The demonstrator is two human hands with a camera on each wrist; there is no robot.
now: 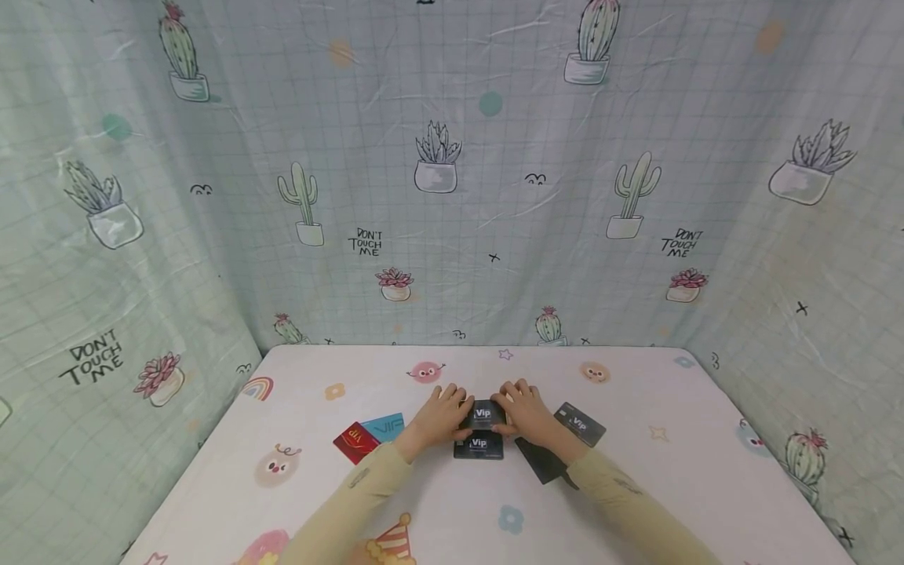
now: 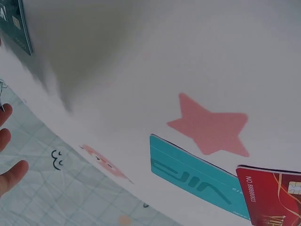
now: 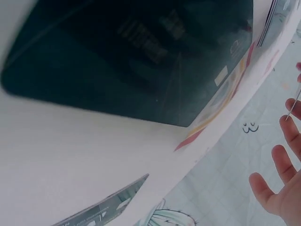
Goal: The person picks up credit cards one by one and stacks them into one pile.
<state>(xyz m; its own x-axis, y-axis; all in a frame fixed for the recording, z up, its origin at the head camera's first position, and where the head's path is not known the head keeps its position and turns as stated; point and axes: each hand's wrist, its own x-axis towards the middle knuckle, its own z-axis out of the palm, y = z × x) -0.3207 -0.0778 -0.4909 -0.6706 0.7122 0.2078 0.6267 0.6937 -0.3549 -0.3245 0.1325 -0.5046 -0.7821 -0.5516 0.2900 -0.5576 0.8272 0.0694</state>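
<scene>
A black Vip card (image 1: 483,413) is held between both hands, one at each short side. My left hand (image 1: 439,416) pinches its left edge with bent fingers; the right hand (image 1: 528,412) grips the right edge. Just nearer to me, a second black Vip card (image 1: 479,445) lies face up, overlapped by the held one in the head view. In the left wrist view, fingertips (image 2: 5,113) show at the far left beside a thin card edge. Fingers (image 3: 284,162) meet a thin card edge at the right of the right wrist view.
Left of the hands, a red VIP card (image 1: 356,442) overlaps a blue VIP card (image 1: 383,428). Beneath the right forearm lies a dark card (image 1: 540,461), with another black Vip card (image 1: 580,422) beyond it. A patterned curtain (image 1: 466,298) borders the white printed table (image 1: 452,518).
</scene>
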